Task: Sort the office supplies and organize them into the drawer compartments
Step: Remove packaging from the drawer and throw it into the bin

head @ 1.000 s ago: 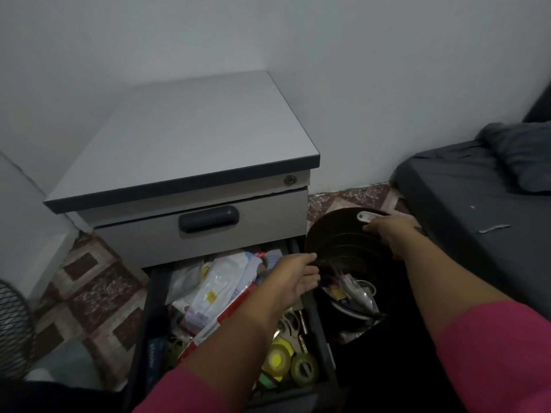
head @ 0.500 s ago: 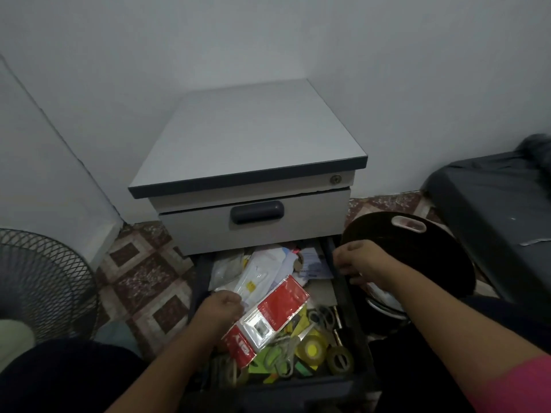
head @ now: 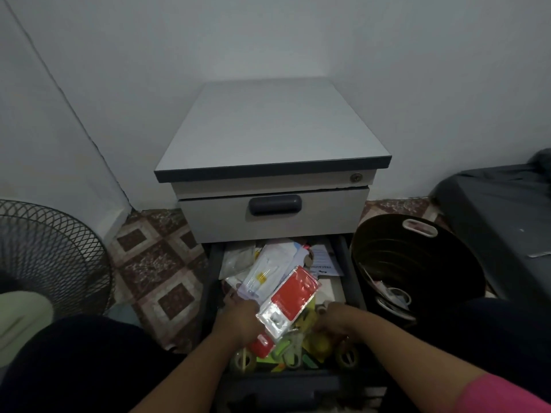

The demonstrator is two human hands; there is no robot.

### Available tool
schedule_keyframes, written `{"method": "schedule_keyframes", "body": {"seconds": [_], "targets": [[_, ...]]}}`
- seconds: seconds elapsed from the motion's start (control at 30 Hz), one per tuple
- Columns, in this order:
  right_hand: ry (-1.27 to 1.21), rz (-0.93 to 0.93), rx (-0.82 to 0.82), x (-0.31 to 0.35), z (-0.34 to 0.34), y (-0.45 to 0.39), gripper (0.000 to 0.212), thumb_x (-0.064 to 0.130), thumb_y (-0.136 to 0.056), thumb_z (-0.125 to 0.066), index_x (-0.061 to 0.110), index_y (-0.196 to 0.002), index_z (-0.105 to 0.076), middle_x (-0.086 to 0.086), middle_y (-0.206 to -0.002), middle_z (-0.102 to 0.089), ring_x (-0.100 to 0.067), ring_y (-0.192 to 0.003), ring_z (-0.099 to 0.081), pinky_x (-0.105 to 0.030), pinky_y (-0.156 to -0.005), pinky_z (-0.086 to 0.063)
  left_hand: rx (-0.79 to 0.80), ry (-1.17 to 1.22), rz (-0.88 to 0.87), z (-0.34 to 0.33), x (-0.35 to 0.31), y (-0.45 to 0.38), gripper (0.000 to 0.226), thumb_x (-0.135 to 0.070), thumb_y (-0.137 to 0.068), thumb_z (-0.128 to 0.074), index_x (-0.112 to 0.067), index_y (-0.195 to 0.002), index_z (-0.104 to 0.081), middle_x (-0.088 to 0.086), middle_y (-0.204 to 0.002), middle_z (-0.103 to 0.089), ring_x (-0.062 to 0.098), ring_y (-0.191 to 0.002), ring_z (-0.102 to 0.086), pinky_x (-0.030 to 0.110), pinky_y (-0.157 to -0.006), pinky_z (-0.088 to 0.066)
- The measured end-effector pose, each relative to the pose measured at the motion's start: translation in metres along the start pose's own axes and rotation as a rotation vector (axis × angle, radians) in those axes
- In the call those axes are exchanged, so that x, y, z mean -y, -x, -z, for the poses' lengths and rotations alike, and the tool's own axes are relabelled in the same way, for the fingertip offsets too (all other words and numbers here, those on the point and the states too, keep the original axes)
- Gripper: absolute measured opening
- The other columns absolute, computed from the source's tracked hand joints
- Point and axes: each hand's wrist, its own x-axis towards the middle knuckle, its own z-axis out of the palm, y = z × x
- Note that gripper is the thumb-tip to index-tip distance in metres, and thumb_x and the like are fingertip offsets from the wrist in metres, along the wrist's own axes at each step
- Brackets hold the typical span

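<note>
Left hand (head: 238, 318) in the open dark-walled lower drawer (head: 353, 281), fingers curled on the lower end of a red-and-clear plastic blister pack (head: 287, 305); right hand (head: 331, 320) reaching into the clutter — finger state hidden, cannot tell; yellow tape rolls (head: 347, 357) just nearer than those fingers; white plastic packets (head: 268, 269) beyond; grey cabinet (head: 274, 138) behind — round black bin (head: 417, 263) to the right.

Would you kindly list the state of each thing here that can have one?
upper drawer: closed
lower drawer: pulled open, cluttered
red packet: lying tilted on the clutter
black bucket: open-topped, items inside
left hand: in the drawer beside the red packet
right hand: reaching into the clutter
</note>
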Motion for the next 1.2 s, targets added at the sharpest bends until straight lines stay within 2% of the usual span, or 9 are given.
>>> {"method": "schedule_keyframes", "body": {"seconds": [0.1, 0.3, 0.53, 0.63, 0.73, 0.87, 1.0, 1.1, 1.2], "targets": [[-0.031, -0.016, -0.004, 0.000, -0.004, -0.003, 0.039, 0.018, -0.085, -0.068, 0.004, -0.119, -0.056, -0.013, -0.102, -0.061, -0.023, -0.080, -0.060, -0.030, -0.063, -0.053, 0.122, 0.031, -0.034, -0.011, -0.003, 0.002, 0.032, -0.024, -0.085, -0.061, -0.018, -0.116, -0.059, 0.002, -0.121, -0.061, 0.015, -0.101, -0.058, 0.032, -0.090, -0.050], [-0.142, -0.024, -0.032, 0.000, -0.005, -0.008, 0.035, 0.006, -0.084, -0.066, 0.004, -0.117, -0.053, -0.013, -0.106, -0.060, -0.026, -0.094, -0.057, -0.034, -0.073, -0.053, 0.184, 0.110, -0.065, -0.020, -0.011, -0.003, 0.028, -0.018, -0.085, -0.066, -0.017, -0.111, -0.057, -0.003, -0.108, -0.060, 0.013, -0.096, -0.058, 0.028, -0.082, -0.052], [-0.397, -0.056, -0.010, 0.004, 0.002, -0.005, 0.013, 0.010, -0.090, -0.063, 0.007, -0.092, -0.051, -0.006, -0.083, -0.056, -0.017, -0.070, -0.054, -0.028, -0.054, -0.045, 0.258, 0.301, -0.093, -0.027, -0.012, -0.007, 0.030, -0.015, -0.088, -0.064, -0.015, -0.118, -0.062, -0.007, -0.104, -0.062, 0.005, -0.090, -0.058, 0.018, -0.075, -0.049], [-0.477, -0.051, -0.005, 0.002, 0.000, -0.008, 0.012, 0.012, -0.089, -0.065, 0.008, -0.091, -0.054, -0.007, -0.088, -0.063, -0.020, -0.077, -0.059, -0.036, -0.075, -0.051, 0.280, 0.309, -0.112, -0.028, -0.013, -0.008, 0.026, -0.012, -0.088, -0.062, -0.013, -0.114, -0.064, -0.005, -0.102, -0.063, 0.003, -0.085, -0.056, 0.012, -0.066, -0.043], [-0.492, -0.060, -0.029, 0.000, -0.002, -0.017, 0.020, 0.009, -0.086, -0.067, 0.008, -0.100, -0.053, -0.012, -0.104, -0.066, -0.029, -0.097, -0.062, -0.045, -0.090, -0.050, 0.286, 0.341, -0.101, -0.027, -0.014, -0.008, 0.031, -0.007, -0.087, -0.062, -0.012, -0.118, -0.064, 0.000, -0.109, -0.065, 0.010, -0.095, -0.061, 0.019, -0.077, -0.052], [-0.468, -0.083, -0.058, 0.002, -0.002, -0.025, 0.049, 0.007, -0.083, -0.069, 0.006, -0.126, -0.043, -0.015, -0.106, -0.065, -0.028, -0.091, -0.065, -0.040, -0.060, -0.052, -0.026, 0.252, -0.100, -0.022, -0.008, -0.017, 0.025, -0.008, -0.088, -0.057, -0.015, -0.111, -0.065, 0.001, -0.106, -0.065, 0.017, -0.095, -0.061, 0.027, -0.081, -0.050], [-0.411, -0.103, -0.083, 0.003, -0.003, -0.024, 0.039, 0.013, -0.089, -0.061, 0.004, -0.124, -0.044, -0.016, -0.109, -0.063, -0.030, -0.095, -0.064, -0.045, -0.076, -0.056, -0.369, 0.063, -0.089, -0.012, 0.014, -0.033, 0.029, -0.006, -0.086, -0.054, -0.007, -0.113, -0.065, 0.013, -0.111, -0.059, 0.028, -0.105, -0.054, 0.035, -0.089, -0.047], [-0.408, -0.117, -0.077, 0.005, -0.001, -0.022, 0.028, 0.015, -0.091, -0.057, 0.005, -0.117, -0.051, -0.017, -0.111, -0.063, -0.031, -0.100, -0.063, -0.049, -0.087, -0.053, -0.379, 0.162, -0.045, -0.012, 0.031, -0.043, 0.020, -0.011, -0.085, -0.055, -0.004, -0.102, -0.064, 0.016, -0.103, -0.062, 0.033, -0.100, -0.058, 0.043, -0.086, -0.049], [-0.433, -0.114, -0.056, 0.007, 0.000, -0.017, 0.024, 0.015, -0.091, -0.056, 0.006, -0.113, -0.054, -0.016, -0.111, -0.063, -0.031, -0.102, -0.062, -0.050, -0.091, -0.051, -0.308, 0.226, -0.010, -0.011, 0.023, -0.039, 0.025, -0.022, -0.090, -0.057, -0.007, -0.110, -0.059, 0.012, -0.107, -0.064, 0.029, -0.101, -0.060, 0.039, -0.086, -0.051]]}}
